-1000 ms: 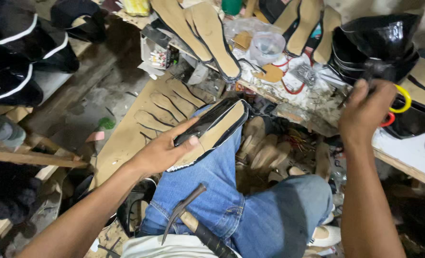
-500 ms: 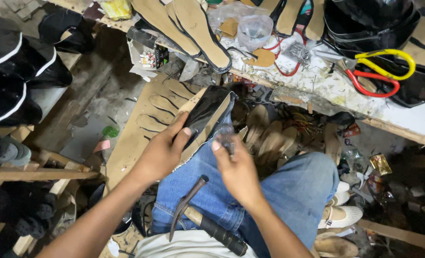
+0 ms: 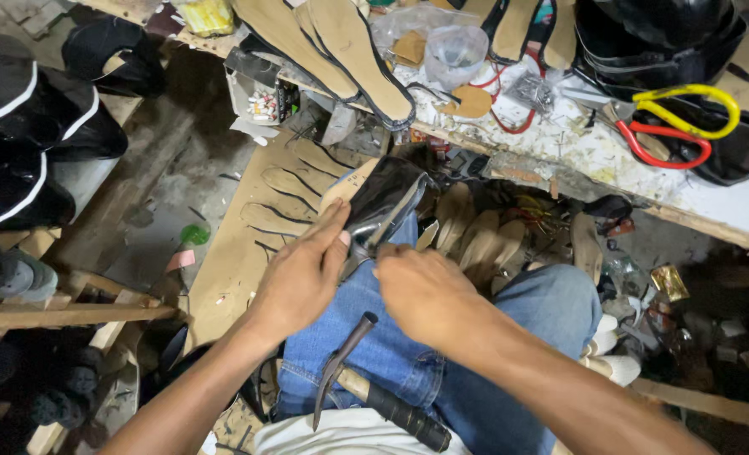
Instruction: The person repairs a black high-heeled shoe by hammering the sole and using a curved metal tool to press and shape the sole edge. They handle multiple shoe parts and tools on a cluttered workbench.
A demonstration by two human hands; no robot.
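Closest in, a hammer (image 3: 366, 383) lies across the lap, its dark wrapped handle by the white shirt and its metal head resting on the blue jeans (image 3: 518, 312). Just above it, the left hand (image 3: 303, 274) is wrapped around the near end of a shiny black shoe upper (image 3: 383, 206), thumb along its edge, pinning it over the knee. The right hand (image 3: 421, 291) sits right beside it, fingers curled in against the same piece at its lower edge; whether it pinches something small there I cannot tell, the fingertips are hidden. The upper tilts away from the body, its far end pointing up towards the worktop (image 3: 728, 202). Beyond the knees, a brown board with sole shapes cut out (image 3: 256, 227) leans on the floor, and a row of pale insoles (image 3: 476, 232) stands just behind the shoe piece. Further out, on the worktop's spattered surface, yellow-and-red scissors (image 3: 678, 126) lie near the right, a clear plastic cup (image 3: 454, 50) sits in the middle, and tan soles (image 3: 341, 46) fan out to its left. Far left, black shoes with white trim (image 3: 29, 126) are stacked up.
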